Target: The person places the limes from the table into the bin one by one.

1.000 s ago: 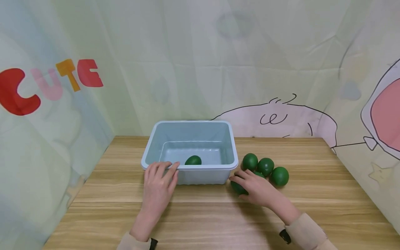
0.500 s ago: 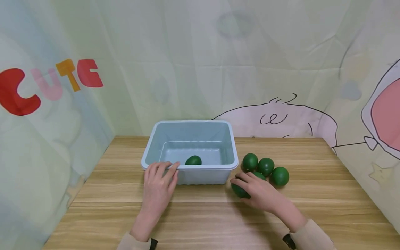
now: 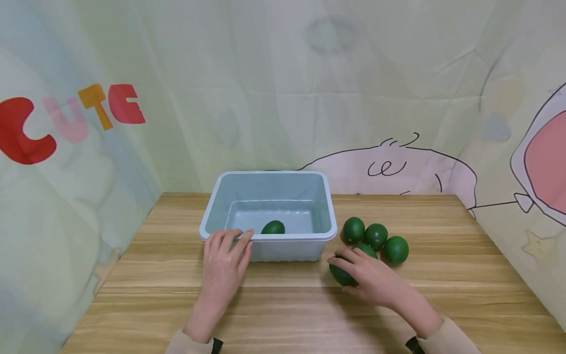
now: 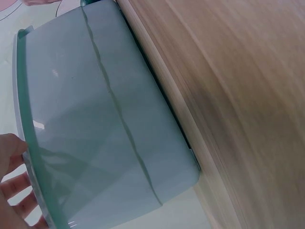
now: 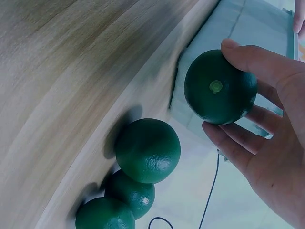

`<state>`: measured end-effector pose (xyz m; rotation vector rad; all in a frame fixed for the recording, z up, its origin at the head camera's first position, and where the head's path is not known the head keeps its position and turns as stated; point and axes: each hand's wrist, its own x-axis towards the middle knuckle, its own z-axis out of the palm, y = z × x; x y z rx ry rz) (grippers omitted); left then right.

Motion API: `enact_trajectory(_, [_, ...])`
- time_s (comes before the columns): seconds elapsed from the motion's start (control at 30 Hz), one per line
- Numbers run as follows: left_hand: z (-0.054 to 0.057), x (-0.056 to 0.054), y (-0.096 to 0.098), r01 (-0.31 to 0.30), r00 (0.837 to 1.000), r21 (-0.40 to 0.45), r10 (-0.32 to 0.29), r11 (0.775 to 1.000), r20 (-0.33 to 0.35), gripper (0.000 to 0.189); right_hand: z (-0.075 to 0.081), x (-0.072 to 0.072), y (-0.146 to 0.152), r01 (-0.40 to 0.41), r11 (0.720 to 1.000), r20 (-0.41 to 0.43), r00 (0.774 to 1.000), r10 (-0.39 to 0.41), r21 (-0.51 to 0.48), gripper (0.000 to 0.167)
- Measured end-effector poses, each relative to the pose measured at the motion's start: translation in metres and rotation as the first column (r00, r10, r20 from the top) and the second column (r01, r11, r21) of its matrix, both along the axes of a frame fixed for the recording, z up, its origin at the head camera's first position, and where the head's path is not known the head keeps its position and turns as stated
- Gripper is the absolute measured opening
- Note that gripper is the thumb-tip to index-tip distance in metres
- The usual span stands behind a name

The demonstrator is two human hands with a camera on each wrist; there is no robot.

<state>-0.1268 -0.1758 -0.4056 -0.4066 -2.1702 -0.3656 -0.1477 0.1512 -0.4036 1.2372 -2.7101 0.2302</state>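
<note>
My right hand [image 3: 376,278] grips a dark green lime [image 5: 219,90] between thumb and fingers, its pale stem scar showing in the right wrist view. Behind and right of it, several more limes [image 3: 395,250] cluster on the table. To their left stands a light blue plastic tub [image 3: 276,250], with one lime [image 3: 273,227] visible inside near the front wall. My left hand [image 3: 224,263] holds the tub's front rim at the left. In the left wrist view its fingers [image 4: 16,186] show past the rim.
The wooden table [image 3: 283,314] stretches in front of the tub and to both sides. Behind it hangs a pale printed curtain [image 3: 265,98] with cartoon shapes and coloured letters, close to the tub's back.
My right hand has drawn slightly toward me and to the right with its lime, away from the tub's corner. The left hand and the tub stay where they were.
</note>
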Motion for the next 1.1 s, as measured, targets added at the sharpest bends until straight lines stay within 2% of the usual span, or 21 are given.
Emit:
enact_trajectory(0.13, [0.0,0.0,0.0,0.004,1.0,0.006,-0.004,1.0,-0.02,0.028,0.002,0.002,0.002,0.002,1.0,-0.02,1.0,-0.002,-0.006,0.062])
enact_trajectory(0.43, [0.0,0.0,-0.001,0.009,1.0,0.001,-0.01,1.0,0.02,0.023,0.006,0.007,0.005,-0.002,0.999,-0.051,0.999,0.0,-0.032,0.064])
enact_trajectory(0.67, [-0.001,0.0,0.0,0.008,1.0,0.011,-0.008,1.0,0.0,0.028,0.011,0.011,0.006,0.008,1.0,-0.048,0.999,-0.009,-0.029,0.064])
enact_trajectory(0.9, [0.001,0.0,0.0,0.007,1.0,0.015,-0.007,1.0,-0.007,0.028,0.014,0.015,0.008,0.003,1.0,-0.093,0.996,-0.005,-0.025,0.067])
enact_trajectory(1.1, [0.001,0.0,0.0,0.011,1.0,0.017,-0.011,1.0,-0.012,0.029,0.02,0.019,0.008,0.018,0.999,-0.068,0.997,-0.021,-0.03,0.067])
